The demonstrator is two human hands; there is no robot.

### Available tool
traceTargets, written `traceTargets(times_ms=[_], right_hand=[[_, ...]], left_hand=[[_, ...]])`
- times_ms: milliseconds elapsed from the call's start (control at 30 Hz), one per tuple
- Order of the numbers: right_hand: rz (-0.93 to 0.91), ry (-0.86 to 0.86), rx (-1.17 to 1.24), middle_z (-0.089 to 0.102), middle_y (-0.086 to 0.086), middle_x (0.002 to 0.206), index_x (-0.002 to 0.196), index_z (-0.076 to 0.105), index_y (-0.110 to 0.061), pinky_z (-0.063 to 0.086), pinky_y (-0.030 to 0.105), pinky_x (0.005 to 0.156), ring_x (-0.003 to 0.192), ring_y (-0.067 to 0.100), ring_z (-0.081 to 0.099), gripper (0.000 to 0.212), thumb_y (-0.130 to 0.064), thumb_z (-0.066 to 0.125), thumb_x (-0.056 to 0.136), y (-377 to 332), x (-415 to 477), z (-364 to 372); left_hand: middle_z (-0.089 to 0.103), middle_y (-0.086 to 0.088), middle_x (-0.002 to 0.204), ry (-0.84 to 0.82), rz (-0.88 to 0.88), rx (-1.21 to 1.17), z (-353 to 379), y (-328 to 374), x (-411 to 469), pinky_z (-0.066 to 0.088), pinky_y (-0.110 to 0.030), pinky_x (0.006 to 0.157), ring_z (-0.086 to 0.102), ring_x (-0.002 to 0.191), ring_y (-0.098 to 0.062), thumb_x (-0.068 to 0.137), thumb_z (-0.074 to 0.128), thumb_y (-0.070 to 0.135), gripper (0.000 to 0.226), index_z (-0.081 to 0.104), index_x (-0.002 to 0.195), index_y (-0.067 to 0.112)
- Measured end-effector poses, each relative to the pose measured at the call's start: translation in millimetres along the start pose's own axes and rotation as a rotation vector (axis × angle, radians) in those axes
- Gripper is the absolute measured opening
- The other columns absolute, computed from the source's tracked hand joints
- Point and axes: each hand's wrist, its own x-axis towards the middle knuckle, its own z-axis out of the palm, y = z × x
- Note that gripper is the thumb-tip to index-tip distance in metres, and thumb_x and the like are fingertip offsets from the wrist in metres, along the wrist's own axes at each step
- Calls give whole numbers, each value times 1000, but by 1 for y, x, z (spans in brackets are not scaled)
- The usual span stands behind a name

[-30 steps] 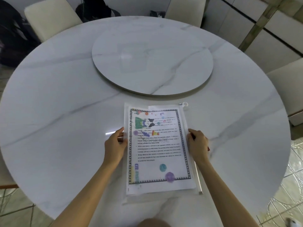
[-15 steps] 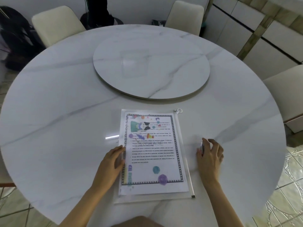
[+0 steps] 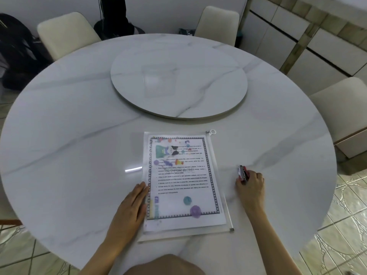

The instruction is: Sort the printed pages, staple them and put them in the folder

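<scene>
Head view. The right hand [image 3: 250, 182] rests on the marble table [image 3: 79, 135], well to the right of the paperwork, with its fingers curled round a small red-and-metal stapler [image 3: 242, 173]. The left hand [image 3: 132, 203] lies flat with straight fingers. Its fingertips press the left edge of the printed pages [image 3: 182, 175].

The pages form one squared stack with a colour-bordered sheet uppermost, directly in front of the person. They lie within the outline of a clear zip folder [image 3: 158, 236]. The folder's zip track runs down the right side, and its ring slider [image 3: 212, 132] sits at the far end. The print looks hazy, which suggests that the stack is already under the folder's clear face. The picture does not confirm this.

Status, as a judgement:
- Sorting: apparently complete, since no loose sheets lie elsewhere on the table.
- Stapling: cannot be determined. No staple is discernible, and the stapler is in the hand but clear of the paper.
- Filing: either done or nearly done.
- Zip: open or closed cannot be told.
</scene>
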Motion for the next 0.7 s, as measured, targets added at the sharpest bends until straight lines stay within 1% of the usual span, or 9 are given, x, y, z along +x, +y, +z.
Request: traceTargets(times_ms=[67,167,267,367,400,467,600,633,700], right_hand=[[-33,-13,56,52,20,115,118,55,2,38,35,85,108,34,46,35,-9,58,85,-7,-3,-3],[-190,-29,149,54,17,115,121,56,0,40,34,91,110,32,49,37,-8,62,85,-28,-20,1],[-372,-74,226,58,12,110,117,59,-3,40,24,88,102,27,55,35,-7,65,83,-55,-49,17],[-492,-142,257,60,12,112,117,60,-3,36,17,90,103,25,57,35,-6,65,82,-73,-72,38],[-490,-184,254,60,11,114,119,59,-3,36,17,92,105,24,56,36,-7,65,83,-77,-78,43],[-466,-230,213,59,7,118,122,57,-7,40,22,96,109,20,54,37,-13,63,86,-77,-86,54],[-466,-231,126,60,6,119,123,56,-8,47,35,96,109,24,56,38,-16,62,86,-72,-93,65],[-480,-223,128,59,7,122,126,54,-8,44,34,100,113,25,55,41,-19,62,88,-69,-91,67],[-425,-285,192,50,6,136,135,46,-8,29,24,108,127,23,45,52,-34,54,91,-75,-90,58]], left_hand=[[43,-3,143,1,3,-6,-1,0,0,4,-9,111,29,132,-9,98,12,49,63,45,135,11],[41,-1,143,20,2,-12,-2,1,-2,2,-9,112,28,133,-7,97,11,49,64,45,136,11],[39,1,144,28,1,-13,-1,0,-3,1,-9,111,25,134,-6,97,11,50,64,43,137,13],[37,3,145,44,10,-6,2,-4,-3,15,-17,113,26,135,-5,96,9,53,65,42,138,15],[35,5,146,47,7,-6,3,-4,-3,21,-21,112,26,135,-5,95,7,55,67,41,139,17],[30,9,147,53,-2,-13,5,-5,-2,24,-28,112,25,137,-5,91,2,61,73,38,140,20],[24,16,147,57,-18,-44,4,-3,0,19,-25,113,19,137,-1,86,-4,66,79,35,141,25],[23,17,147,56,-22,-56,6,-5,-1,18,-23,113,18,137,0,86,-3,66,78,34,141,26],[23,18,147,41,-40,-74,6,-3,-1,15,-20,113,18,137,2,88,1,64,73,34,141,27]])
